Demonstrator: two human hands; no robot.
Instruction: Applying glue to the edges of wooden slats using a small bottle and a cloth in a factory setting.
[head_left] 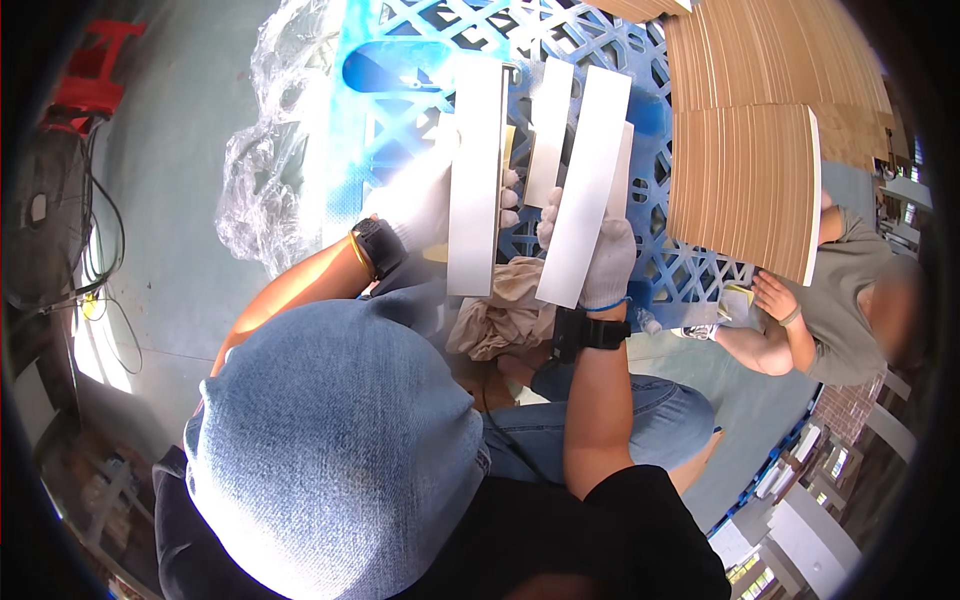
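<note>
Far left there's a red metal stand [95, 70] with black cables [92, 220] looping down below it, then crumpled clear plastic film [270, 170] bunched along the edge of a blue lattice pallet [655, 120]. The white-gloved left hand [425, 195] is wrapped behind a long white strip panel [474, 190], fingertips curled past its right edge, holding it over the pallet. Next over, a shorter white strip [550, 130] sits between the hands, with a beige cloth [500, 315] nearer the body. The gloved right hand [608, 262] grips a tilted white panel [588, 180] across its width, fingers on one edge, palm side at the other; can't tell where the thumb is. Right of that, a stack of brown boards [740, 180], and a co-worker's hand [775, 298] near its lower edge.
</note>
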